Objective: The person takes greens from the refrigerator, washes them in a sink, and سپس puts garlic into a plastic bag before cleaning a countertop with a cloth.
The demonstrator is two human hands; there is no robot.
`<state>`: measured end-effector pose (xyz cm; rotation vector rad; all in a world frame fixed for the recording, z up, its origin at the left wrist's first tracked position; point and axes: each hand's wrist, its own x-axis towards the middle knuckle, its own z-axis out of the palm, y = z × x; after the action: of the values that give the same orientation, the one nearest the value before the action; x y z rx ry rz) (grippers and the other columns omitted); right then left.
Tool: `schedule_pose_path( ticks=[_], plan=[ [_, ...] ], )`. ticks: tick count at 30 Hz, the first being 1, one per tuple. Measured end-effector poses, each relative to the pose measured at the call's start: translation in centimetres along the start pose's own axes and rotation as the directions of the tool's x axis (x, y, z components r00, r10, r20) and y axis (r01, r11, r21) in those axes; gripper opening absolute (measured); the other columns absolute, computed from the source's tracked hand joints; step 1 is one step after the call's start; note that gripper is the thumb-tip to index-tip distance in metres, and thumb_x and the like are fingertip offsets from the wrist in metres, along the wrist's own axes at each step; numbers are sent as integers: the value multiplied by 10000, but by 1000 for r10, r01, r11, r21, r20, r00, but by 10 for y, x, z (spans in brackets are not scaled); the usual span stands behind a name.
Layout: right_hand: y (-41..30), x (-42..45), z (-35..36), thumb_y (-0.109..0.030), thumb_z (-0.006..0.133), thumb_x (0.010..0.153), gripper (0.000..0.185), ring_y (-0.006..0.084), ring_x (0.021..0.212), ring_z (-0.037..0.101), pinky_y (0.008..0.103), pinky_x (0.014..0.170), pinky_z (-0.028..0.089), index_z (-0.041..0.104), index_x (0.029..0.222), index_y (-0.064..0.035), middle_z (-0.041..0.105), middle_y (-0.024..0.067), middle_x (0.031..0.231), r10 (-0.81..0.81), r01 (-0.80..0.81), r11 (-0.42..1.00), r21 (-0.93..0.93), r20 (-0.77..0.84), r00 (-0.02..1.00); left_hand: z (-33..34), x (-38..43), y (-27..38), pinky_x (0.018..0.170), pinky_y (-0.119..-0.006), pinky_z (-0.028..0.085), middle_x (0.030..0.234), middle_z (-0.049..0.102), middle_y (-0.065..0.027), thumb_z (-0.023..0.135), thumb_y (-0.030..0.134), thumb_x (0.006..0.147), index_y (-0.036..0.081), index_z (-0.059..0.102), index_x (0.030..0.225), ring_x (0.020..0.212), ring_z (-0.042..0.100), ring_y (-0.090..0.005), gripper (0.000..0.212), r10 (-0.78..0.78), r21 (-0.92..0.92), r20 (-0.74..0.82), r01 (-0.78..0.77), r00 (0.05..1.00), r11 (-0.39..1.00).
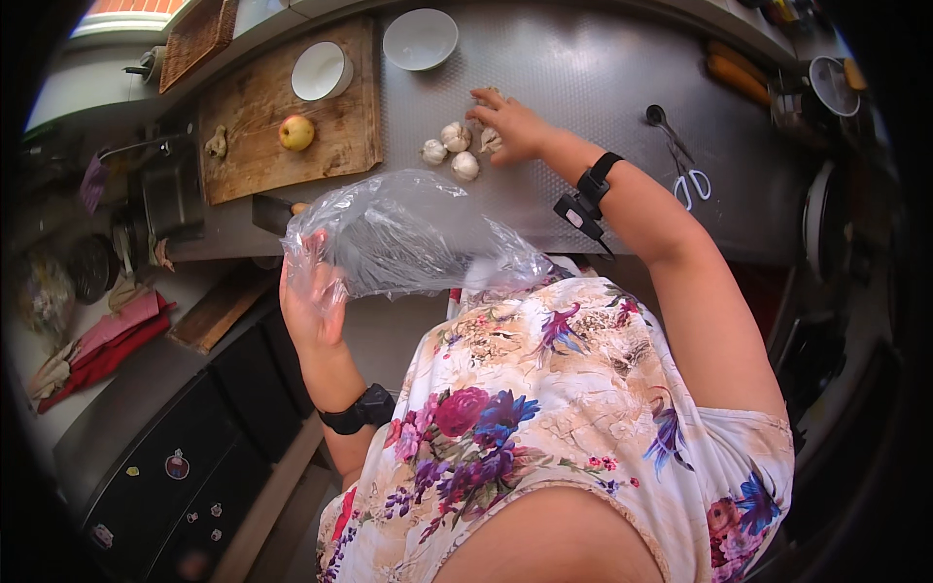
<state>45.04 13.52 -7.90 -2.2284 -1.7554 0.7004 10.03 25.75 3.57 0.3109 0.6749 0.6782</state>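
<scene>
My left hand holds up a crumpled clear plastic bag in front of my body, at the counter's near edge. The thin film covers its fingers, and I cannot tell whether they are inside the bag. Over the metal counter, my right hand reaches among several white garlic bulbs with its fingers spread. One garlic bulb sits between thumb and fingers, partly hidden; whether they touch it is unclear. Another lies partly behind the fingertips. The other bulbs are grouped just left of this hand.
A wooden cutting board bears an apple, a ginger piece and a white bowl. Beside it stands another bowl. A knife lies below the board. Scissors and a dark spoon lie right. A sink is left.
</scene>
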Motion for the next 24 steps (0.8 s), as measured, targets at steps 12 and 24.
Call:
schedule_pose_path(
  ticks=[12, 24],
  plan=[
    [-68, -45, -80, -318, 701, 699, 759, 183, 1023, 504, 323, 824, 442, 337, 1337, -128, 477, 70, 1153, 15, -89, 107, 990, 88, 996, -4, 23, -16, 506, -220, 411, 1094, 588, -156, 445, 135, 939, -3, 524, 1053, 441, 402, -40, 196, -68, 20, 34, 67, 997, 998],
    [-132, -3, 41, -493, 647, 759, 719, 260, 1058, 516, 367, 907, 428, 427, 1283, -53, 490, 149, 1203, 34, -425, 623, 657, 520, 854, 19, 0, -24, 459, -201, 329, 1094, 577, -218, 424, 136, 931, -3, 507, 1073, 443, 374, -57, 216, -164, 45, -34, 166, 986, 985]
  ],
)
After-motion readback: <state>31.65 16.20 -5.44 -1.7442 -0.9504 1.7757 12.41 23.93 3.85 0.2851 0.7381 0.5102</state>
